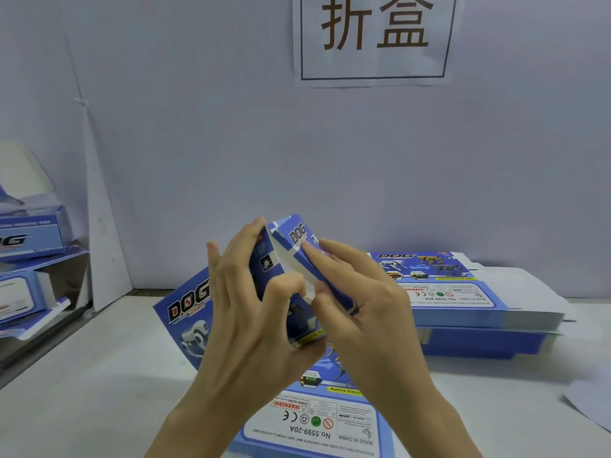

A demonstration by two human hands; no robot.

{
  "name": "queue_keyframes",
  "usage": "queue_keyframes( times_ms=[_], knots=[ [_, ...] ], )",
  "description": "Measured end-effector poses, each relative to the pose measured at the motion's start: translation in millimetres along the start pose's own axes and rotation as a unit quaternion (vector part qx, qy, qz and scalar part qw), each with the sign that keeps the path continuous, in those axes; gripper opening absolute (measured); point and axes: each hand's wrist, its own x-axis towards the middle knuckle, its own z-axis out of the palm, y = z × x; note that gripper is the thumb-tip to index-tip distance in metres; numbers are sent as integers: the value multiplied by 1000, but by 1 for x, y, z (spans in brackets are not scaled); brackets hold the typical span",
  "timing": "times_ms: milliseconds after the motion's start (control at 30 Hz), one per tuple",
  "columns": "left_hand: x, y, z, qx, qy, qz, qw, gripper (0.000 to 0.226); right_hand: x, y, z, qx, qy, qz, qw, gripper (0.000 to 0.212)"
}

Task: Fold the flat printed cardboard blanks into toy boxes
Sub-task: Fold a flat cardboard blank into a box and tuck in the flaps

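Observation:
Both hands hold one blue printed cardboard blank (284,256) up in front of me, its panels partly bent so the white inside shows. My left hand (251,309) grips its left panel with thumb and fingers curled round it. My right hand (360,302) pinches a flap on the right side, fingers laid along the blue panel marked "DOG". The lower part of the same blank lies toward me on the table (99,375), with the "No.5599-20A" label (310,431) face up.
A thick stack of flat blue blanks (463,299) lies at the right back of the table. Folded boxes (29,239) sit piled at the far left. A white partition wall (231,143) with a printed sign (377,38) stands close behind.

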Motion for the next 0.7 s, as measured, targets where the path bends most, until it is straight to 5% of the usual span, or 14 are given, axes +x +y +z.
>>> queue_keyframes(
  times_ms=[300, 467, 700],
  knots=[
    [6, -5, -13, -47, -25, 1, 999, 64, 5, 4, -23, 189, -175, 57, 965, 49],
    [14, -6, -26, -66, -20, -43, 997, 72, 5, 15, -23, 207, -127, -9, 970, 35],
    [16, -1, -31, -38, -18, -23, 999, 81, 1, 18, -3, 233, -18, 15, 972, 29]
  ],
)
